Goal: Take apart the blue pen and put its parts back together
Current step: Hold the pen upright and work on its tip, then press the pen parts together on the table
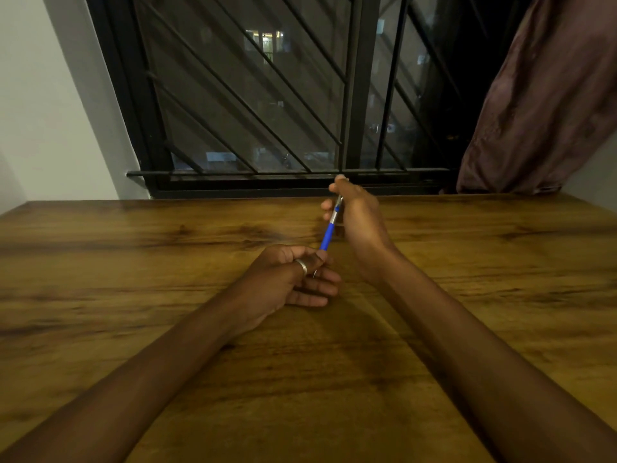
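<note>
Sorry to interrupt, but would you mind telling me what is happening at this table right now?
A person seated at a wooden table holds a blue pen between both bare hands, above the tabletop. The left hand, which wears a ring, grips the blue lower end. The right hand pinches the silver upper end, farther from the camera. The pen looks to be in one piece, and no loose parts show on the table. A barred window lies behind.
</note>
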